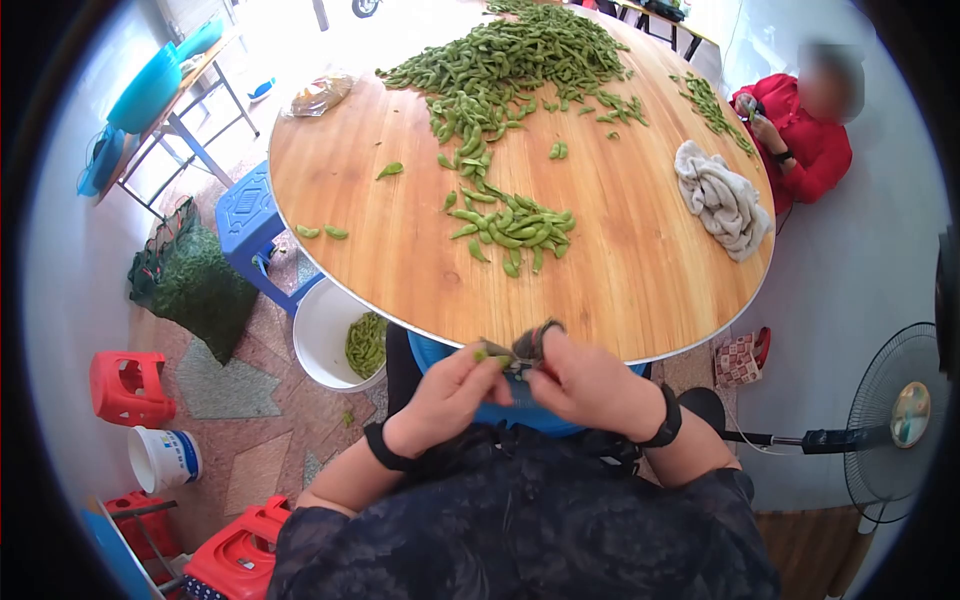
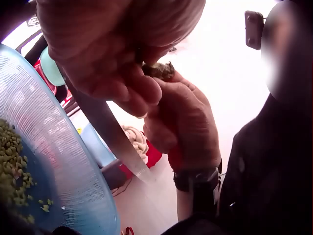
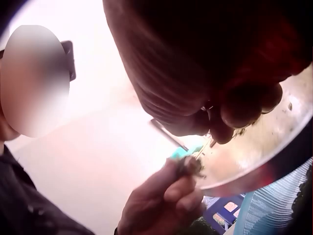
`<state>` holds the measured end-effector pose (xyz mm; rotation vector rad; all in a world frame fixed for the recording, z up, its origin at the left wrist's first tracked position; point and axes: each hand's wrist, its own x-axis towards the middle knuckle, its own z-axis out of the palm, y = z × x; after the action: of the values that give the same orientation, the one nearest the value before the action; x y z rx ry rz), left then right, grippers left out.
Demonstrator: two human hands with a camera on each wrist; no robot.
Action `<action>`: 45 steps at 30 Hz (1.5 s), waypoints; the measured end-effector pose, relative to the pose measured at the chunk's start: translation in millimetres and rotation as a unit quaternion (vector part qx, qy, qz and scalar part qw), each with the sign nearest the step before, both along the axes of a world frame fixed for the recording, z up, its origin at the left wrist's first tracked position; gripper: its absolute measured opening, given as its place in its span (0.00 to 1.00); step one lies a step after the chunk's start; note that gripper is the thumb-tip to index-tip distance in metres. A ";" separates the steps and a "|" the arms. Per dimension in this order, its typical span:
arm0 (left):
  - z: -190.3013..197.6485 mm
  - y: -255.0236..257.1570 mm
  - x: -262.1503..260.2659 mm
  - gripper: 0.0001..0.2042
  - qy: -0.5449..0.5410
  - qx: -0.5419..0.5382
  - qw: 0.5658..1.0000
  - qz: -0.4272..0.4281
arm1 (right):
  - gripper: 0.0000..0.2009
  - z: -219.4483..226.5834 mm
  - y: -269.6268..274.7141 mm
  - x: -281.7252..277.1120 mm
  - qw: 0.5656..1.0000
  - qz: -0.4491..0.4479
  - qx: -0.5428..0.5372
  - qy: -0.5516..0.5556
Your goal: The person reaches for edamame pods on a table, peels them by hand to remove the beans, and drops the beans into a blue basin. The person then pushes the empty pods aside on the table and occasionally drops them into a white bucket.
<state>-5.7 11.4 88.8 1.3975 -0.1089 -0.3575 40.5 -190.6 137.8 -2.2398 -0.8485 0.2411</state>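
Above the table's near edge, my left hand [image 1: 455,388] pinches a green edamame pod [image 1: 488,355] at its fingertips. My right hand [image 1: 590,385] meets it there, its fingers curled in against the pod, mostly hiding it. Dark, worn-looking coverings [image 1: 541,336] show around the thumb tips. In the left wrist view, the right hand [image 2: 188,125] comes up from below, its dark thumb covering [image 2: 164,72] by the left fingers. Below the hands stands a blue mesh basket [image 2: 93,181] with shelled beans [image 2: 12,166] in it.
A round wooden table [image 1: 640,270] bears a big heap of pods [image 1: 520,55], a smaller pile [image 1: 520,225] and a crumpled cloth [image 1: 722,200]. A white bucket [image 1: 318,335] with green pods or hulls stands at left, a fan [image 1: 890,420] at right. Another person [image 1: 815,140] sits across.
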 end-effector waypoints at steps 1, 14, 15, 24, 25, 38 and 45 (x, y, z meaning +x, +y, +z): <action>-2.1 10.9 -2.5 0.10 -0.003 -0.003 1.000 0.003 | 0.09 6.4 3.4 7.1 0.999 -0.025 -0.015 0.040; -45.7 142.3 -42.4 0.07 -0.092 0.243 0.892 0.370 | 0.11 -25.6 40.7 86.9 0.959 -0.009 -0.172 -0.227; -37.2 130.5 -40.4 0.07 -0.092 0.241 0.892 0.371 | 0.10 -26.7 37.1 87.8 0.964 -0.031 -0.157 -0.214; 8.4 19.0 12.0 0.16 0.223 -0.126 0.963 -0.080 | 0.13 13.0 15.3 13.0 0.997 0.027 0.030 -0.069; 8.9 13.3 15.9 0.16 0.224 -0.124 0.963 -0.084 | 0.13 5.8 10.4 8.6 0.997 0.023 0.031 -0.069; 0.5 -19.3 5.2 0.07 0.113 -0.084 0.987 -0.073 | 0.06 -18.7 -18.1 -13.1 0.968 -0.054 0.160 0.186; -13.8 -29.0 -1.4 0.06 -0.035 0.032 0.999 -0.003 | 0.08 -34.8 -21.2 -15.3 0.978 -0.022 0.140 0.155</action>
<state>-7.2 -17.5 75.0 1.4744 -0.1613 -0.3199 25.2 -211.8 102.9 -1.8924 -0.6222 0.4121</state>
